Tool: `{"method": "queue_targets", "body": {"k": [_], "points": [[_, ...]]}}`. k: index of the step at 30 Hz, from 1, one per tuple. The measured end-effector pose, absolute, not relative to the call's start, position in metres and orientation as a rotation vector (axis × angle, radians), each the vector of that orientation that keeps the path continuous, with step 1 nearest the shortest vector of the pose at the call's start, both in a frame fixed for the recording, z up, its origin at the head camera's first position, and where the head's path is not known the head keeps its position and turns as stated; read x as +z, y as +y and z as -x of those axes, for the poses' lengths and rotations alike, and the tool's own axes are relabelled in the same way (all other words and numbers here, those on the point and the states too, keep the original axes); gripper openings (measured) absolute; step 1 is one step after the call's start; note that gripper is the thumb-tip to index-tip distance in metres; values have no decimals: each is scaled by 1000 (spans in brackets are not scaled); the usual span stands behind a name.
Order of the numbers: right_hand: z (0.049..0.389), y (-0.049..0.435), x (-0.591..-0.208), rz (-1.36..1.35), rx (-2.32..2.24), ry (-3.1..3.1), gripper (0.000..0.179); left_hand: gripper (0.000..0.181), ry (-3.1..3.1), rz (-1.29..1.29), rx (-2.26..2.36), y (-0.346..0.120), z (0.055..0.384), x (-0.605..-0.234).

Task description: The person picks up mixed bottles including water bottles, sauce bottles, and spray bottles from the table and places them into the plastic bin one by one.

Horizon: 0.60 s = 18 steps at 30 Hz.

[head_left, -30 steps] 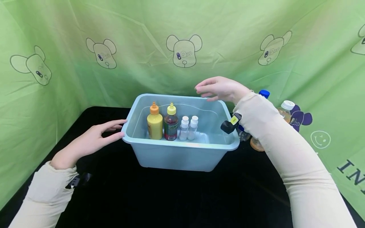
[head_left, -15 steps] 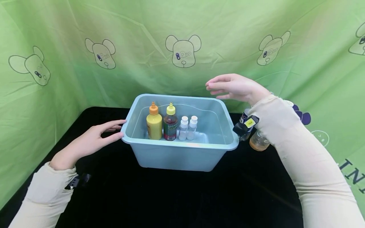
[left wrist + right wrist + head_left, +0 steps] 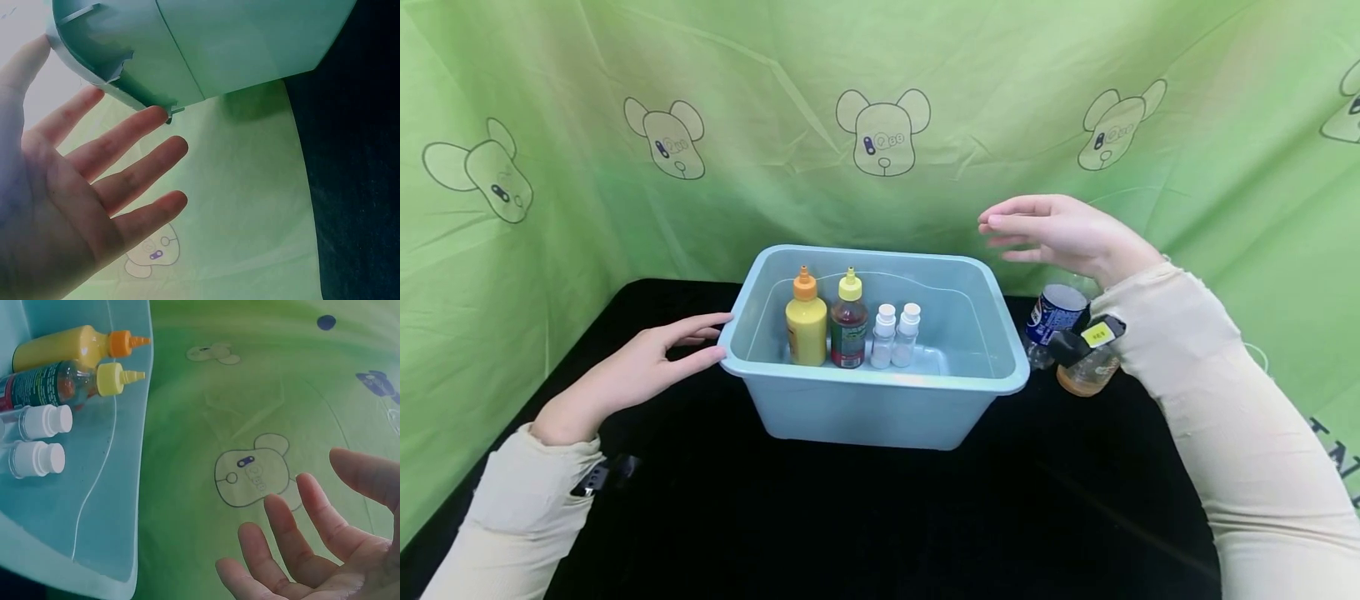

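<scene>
A light blue plastic tub (image 3: 865,412) stands on the black cloth. Inside it, towards the left, stand a yellow squeeze bottle (image 3: 807,332) with an orange nozzle, a dark sauce bottle (image 3: 849,333) with a yellow nozzle, and two small clear bottles with white caps (image 3: 39,459). My left hand (image 3: 651,367) touches the tub's left rim with its fingertips, fingers spread in the left wrist view. Above and right of the tub's back right corner, my right hand (image 3: 1067,233) hovers with nothing in it, its fingers loosely extended.
Right of the tub stand a clear bottle with a blue label (image 3: 1051,315) and a bottle with an orange-brown bottom (image 3: 1078,385), both partly behind the right wrist's camera and forearm. A green curtain (image 3: 760,150) with printed bear heads hangs behind and at the sides.
My right hand has moved right, from over the tub's back rim to beyond its back right corner, above the bottles outside. The left hand and the tub's contents stay put.
</scene>
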State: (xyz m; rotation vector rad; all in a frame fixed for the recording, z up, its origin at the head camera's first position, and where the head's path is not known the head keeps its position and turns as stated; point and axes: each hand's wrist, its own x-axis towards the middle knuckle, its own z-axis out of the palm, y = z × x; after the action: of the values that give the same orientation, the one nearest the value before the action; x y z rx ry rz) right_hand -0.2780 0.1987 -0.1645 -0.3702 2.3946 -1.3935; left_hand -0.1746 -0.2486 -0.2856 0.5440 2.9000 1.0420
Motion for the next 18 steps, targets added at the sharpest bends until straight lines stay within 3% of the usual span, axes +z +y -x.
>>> {"method": "queue_targets", "body": {"k": [18], "points": [[270, 233, -171, 423, -1477, 2392, 20, 50, 2898, -537, 1044, -247, 174, -285]]}}
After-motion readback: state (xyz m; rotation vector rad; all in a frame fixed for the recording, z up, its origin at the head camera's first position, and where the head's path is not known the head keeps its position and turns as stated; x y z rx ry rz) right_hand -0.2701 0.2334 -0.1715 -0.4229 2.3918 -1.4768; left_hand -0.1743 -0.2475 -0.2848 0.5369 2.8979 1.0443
